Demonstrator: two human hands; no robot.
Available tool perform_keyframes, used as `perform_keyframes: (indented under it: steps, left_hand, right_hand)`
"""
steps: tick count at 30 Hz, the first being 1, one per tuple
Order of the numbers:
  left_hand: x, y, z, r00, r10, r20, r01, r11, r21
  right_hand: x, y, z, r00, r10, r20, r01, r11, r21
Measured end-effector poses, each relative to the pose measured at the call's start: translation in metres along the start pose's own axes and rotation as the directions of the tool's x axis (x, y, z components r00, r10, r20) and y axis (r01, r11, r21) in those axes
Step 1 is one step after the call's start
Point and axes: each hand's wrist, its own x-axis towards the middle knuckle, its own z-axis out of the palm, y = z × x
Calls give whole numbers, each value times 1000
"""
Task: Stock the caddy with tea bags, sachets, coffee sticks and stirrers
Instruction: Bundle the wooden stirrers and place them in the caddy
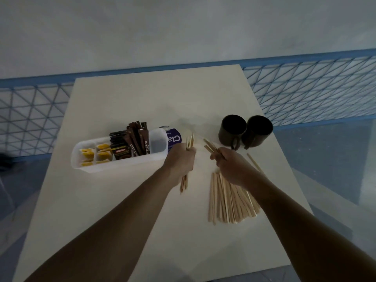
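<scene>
A white plastic caddy [85,159] lies on the pale table, left of centre. Yellow tea bags [95,153] fill its left compartments, and brown coffee sticks [138,141] and dark sachets [120,147] stand in the middle. The caddy's right compartment [157,143] looks bare. My left hand [180,159] is just right of the caddy, closed around a small bundle of wooden stirrers [189,140]. My right hand [231,165] pinches a few stirrers [210,147] above a loose pile of stirrers [230,200] on the table.
Two dark mugs [234,129] [258,131] stand at the table's right rear. A purple-and-white packet [173,137] lies behind the caddy's right end. One stray stirrer [254,162] lies near the right edge. A blue mesh railing [305,88] runs behind the table.
</scene>
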Motion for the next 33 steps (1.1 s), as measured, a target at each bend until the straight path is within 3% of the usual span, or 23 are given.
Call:
perform_keyframes:
  steps: [6,13,22,27,30,33]
  left_hand:
    - [10,19,-51,982,106,-159,-122,988,-94]
    - [20,31,-90,940,142,-309,-244,913,-325]
    - [38,24,-107,901,160,-403,-284,920,-269]
    - [49,16,-107,903,158,-398,-289,911,-295]
    - [54,14,-103,899,153,-410,-288,912,-292]
    - [57,13,-99,893,175,-414,-293,925,-241]
  right_hand:
    - [28,-56,22,998,-54,-19,57,977,205]
    - [51,-116,39,994,-103,-43,112,931,347]
    - [84,-149,66,975,-9,-220,150,758,634]
    - [96,-151,77,972,-40,-231,182,749,636]
    - [99,-146,86,974,-77,-213,182,825,535]
    - [99,-141,92,981,-93,-168,174,801,572]
